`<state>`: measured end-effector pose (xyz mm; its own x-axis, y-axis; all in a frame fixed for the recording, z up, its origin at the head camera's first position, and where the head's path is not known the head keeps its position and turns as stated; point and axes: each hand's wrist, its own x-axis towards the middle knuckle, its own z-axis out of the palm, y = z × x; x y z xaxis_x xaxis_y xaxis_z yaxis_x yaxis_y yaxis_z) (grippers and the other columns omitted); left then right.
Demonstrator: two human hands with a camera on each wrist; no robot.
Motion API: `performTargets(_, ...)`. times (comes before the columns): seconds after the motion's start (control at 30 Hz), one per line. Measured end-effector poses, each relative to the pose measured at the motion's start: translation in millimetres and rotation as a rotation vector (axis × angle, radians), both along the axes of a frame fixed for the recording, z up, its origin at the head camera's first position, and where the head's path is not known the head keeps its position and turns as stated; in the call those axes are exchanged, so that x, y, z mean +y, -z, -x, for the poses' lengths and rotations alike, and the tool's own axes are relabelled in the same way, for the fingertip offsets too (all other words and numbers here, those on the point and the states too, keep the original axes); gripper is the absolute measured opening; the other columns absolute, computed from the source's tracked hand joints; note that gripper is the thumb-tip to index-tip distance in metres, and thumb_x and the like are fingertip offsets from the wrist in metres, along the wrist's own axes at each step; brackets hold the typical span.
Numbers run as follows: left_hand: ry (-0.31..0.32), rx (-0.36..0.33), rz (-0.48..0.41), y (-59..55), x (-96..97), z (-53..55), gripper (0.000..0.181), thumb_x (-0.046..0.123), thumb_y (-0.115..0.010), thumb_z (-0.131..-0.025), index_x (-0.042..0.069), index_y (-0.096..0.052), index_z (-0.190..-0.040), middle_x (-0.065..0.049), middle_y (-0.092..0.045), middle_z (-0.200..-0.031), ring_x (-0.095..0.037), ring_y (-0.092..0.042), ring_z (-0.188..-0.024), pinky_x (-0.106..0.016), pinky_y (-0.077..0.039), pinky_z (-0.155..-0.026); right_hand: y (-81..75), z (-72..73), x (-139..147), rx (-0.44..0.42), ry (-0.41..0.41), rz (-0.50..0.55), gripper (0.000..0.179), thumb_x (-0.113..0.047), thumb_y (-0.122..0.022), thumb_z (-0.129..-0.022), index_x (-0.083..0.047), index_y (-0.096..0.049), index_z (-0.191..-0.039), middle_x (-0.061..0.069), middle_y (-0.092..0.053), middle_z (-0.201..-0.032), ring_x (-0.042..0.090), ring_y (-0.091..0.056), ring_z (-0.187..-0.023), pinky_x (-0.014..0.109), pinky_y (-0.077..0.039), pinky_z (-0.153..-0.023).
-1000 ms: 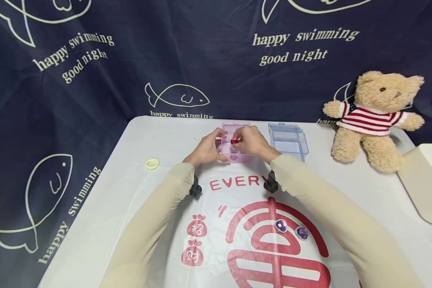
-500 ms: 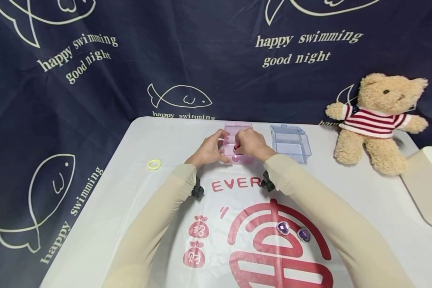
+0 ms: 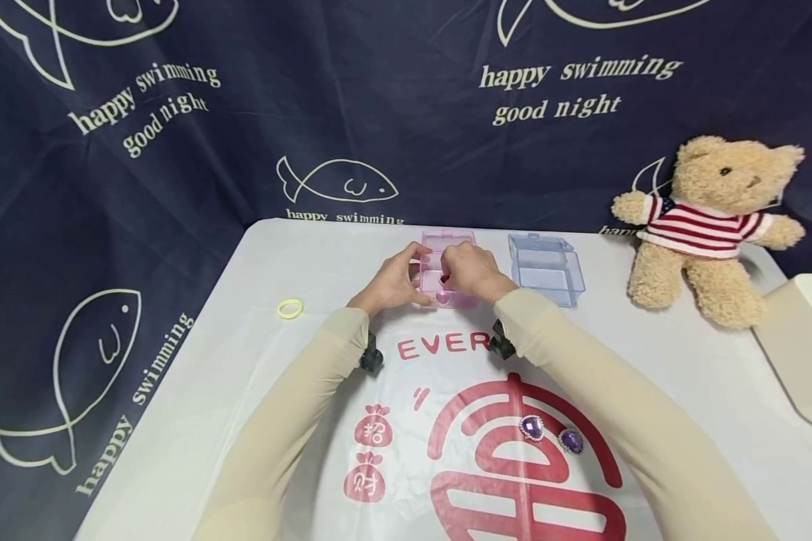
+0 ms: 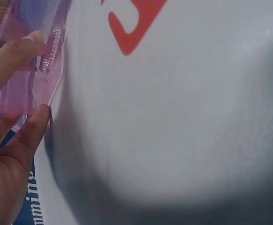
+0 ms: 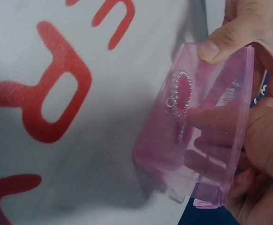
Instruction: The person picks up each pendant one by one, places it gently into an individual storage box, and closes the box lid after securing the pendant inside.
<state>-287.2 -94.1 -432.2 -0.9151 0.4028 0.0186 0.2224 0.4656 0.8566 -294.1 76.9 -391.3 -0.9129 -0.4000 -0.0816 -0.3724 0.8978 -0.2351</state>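
An open pink see-through plastic box (image 3: 462, 302) stands near the table's far edge. My left hand (image 3: 391, 282) holds its left side, with the thumb at the near corner and fingers farther back; the left wrist view shows the thumb against the box wall (image 4: 19, 91). Down inside the box, my right hand (image 3: 472, 269) pinches a red gem piece (image 3: 444, 279), mostly hidden by the fingers. Through the pink wall, the right wrist view shows a bead-edged pink-red gem (image 5: 184, 93) by the right fingertips. A pink heart shape (image 3: 442, 298) shows at the box's near wall.
An open blue see-through box (image 3: 548, 279) stands right of the pink one. Two purple heart gems (image 3: 531, 428) lie nearer the front. A yellow ring (image 3: 289, 309) lies at left. A teddy bear (image 3: 707, 233) and a beige bin (image 3: 795, 353) are at right.
My right hand has lowered the red gem piece deeper into the pink box and slightly nearer its front. The left hand keeps its hold on the box.
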Motion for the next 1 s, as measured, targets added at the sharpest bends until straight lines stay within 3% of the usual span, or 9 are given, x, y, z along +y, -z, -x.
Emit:
performTargets(0.2,0.010,-0.009,-0.029,5.5,9.5,-5.1,0.094,-0.007,-0.086,-0.060,0.008,-0.038,-0.140,-0.016,-0.050,-0.140,-0.029,-0.054,-0.128,-0.030,-0.050,-0.102,-9.7,-13.6,21.9,0.011,-0.056,0.175,0.020,-0.015,-0.076,-0.079,-0.002,-0.072,-0.093,0.013,-0.073,-0.095,0.027,-0.067,-0.087,0.043,-0.055,-0.078)
performTargets(0.37,-0.019,0.101,0.055,1.7,23.8,-10.8,0.114,0.006,-0.089,-0.060,0.020,-0.023,-0.152,-0.017,-0.029,-0.154,-0.031,-0.034,-0.142,-0.042,-0.036,-0.115,-24.1,-33.7,49.2,0.126,-0.122,0.344,0.029,-0.015,-0.074,-0.081,0.003,-0.069,-0.103,0.020,-0.072,-0.103,0.035,-0.066,-0.098,0.046,-0.054,-0.086)
performTargets(0.5,-0.052,0.240,0.121,-13.8,43.4,-15.8,0.118,0.025,-0.091,-0.059,0.026,-0.020,-0.154,-0.012,-0.011,-0.161,-0.029,-0.011,-0.150,-0.049,-0.025,-0.119,-30.2,-55.2,72.0,0.220,-0.132,0.401,0.029,-0.016,-0.072,-0.084,0.002,-0.068,-0.107,0.019,-0.070,-0.107,0.033,-0.064,-0.101,0.046,-0.055,-0.082)
performTargets(0.57,-0.055,0.315,0.101,-25.9,55.7,-18.3,0.116,0.030,-0.092,-0.060,0.026,-0.024,-0.153,-0.008,-0.010,-0.162,-0.027,-0.005,-0.151,-0.050,-0.020,-0.121,-31.5,-67.8,82.7,0.260,-0.129,0.416,0.030,-0.017,-0.072,-0.085,0.000,-0.068,-0.109,0.016,-0.069,-0.109,0.032,-0.064,-0.100,0.045,-0.057,-0.079)
performTargets(0.67,-0.023,0.370,0.025,-44.1,75.9,-23.4,0.110,0.030,-0.091,-0.062,0.024,-0.028,-0.152,-0.004,-0.015,-0.162,-0.022,-0.005,-0.152,-0.048,-0.017,-0.122,-31.5,-87.9,98.7,0.310,-0.115,0.429,0.031,-0.018,-0.073,-0.085,0.000,-0.067,-0.110,0.016,-0.068,-0.110,0.031,-0.065,-0.099,0.045,-0.058,-0.074)
performTargets(0.8,0.048,0.323,-0.039,-57.1,103.9,-30.1,0.108,0.027,-0.090,-0.066,0.022,-0.026,-0.153,-0.004,-0.019,-0.161,-0.017,-0.018,-0.149,-0.038,-0.025,-0.121,-28.8,-115.9,119.5,0.329,-0.059,0.437,0.038,-0.016,-0.075,-0.083,0.001,-0.064,-0.115,0.018,-0.067,-0.113,0.031,-0.066,-0.095,0.045,-0.058,-0.069)
performTargets(0.93,0.088,0.212,0.045,-55.1,130.1,-33.0,0.111,0.025,-0.088,-0.067,0.020,-0.020,-0.155,-0.007,-0.018,-0.162,-0.022,-0.027,-0.147,-0.038,-0.032,-0.118,-21.4,-141.3,135.6,0.312,0.008,0.441,0.046,-0.014,-0.076,-0.081,0.002,-0.060,-0.121,0.018,-0.068,-0.113,0.029,-0.068,-0.091,0.043,-0.059,-0.067)
performTargets(1.0,0.070,0.152,0.111,-51.1,141.9,-33.1,0.113,0.021,-0.088,-0.067,0.018,-0.017,-0.155,-0.011,-0.022,-0.160,-0.027,-0.031,-0.145,-0.041,-0.033,-0.117,-16.0,-152.9,140.6,0.290,0.040,0.450,0.051,-0.014,-0.077,-0.081,0.001,-0.057,-0.125,0.017,-0.069,-0.111,0.029,-0.069,-0.091,0.043,-0.059,-0.067)
